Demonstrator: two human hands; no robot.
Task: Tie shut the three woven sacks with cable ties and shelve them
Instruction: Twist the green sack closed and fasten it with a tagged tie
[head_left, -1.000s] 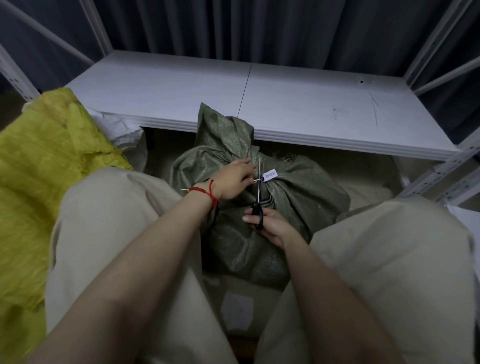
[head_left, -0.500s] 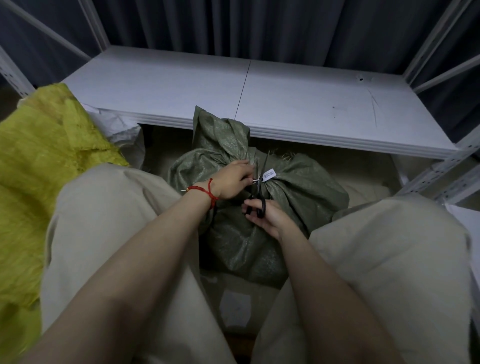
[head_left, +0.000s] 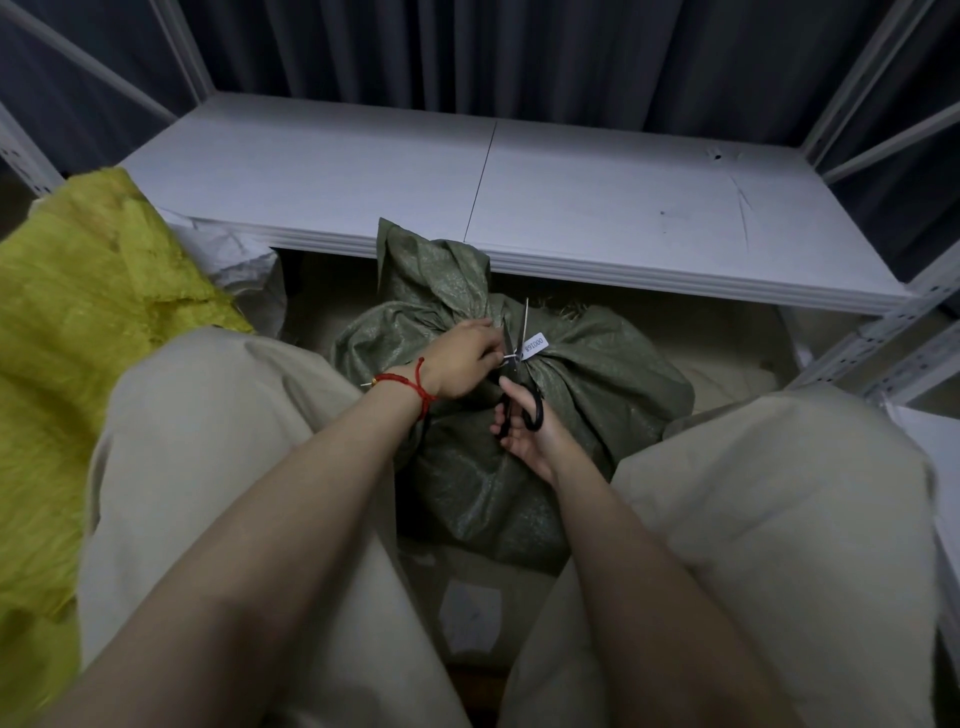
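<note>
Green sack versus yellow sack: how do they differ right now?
The green sack sits between the knees, its neck gathered and cinched by a white cable tie with a tag. The yellow sack lies off to the left, and no tie shows on it. Both hands work at the green sack, the left hand pinching the tie and the right hand holding scissors. Neither hand touches the yellow sack. Both are woven sacks.

Curtain (head_left: 519, 47): dark, hanging in folds along the back.
Trousers (head_left: 208, 467): beige, knees spread wide.
Floor (head_left: 467, 613): pale, between the knees.
</note>
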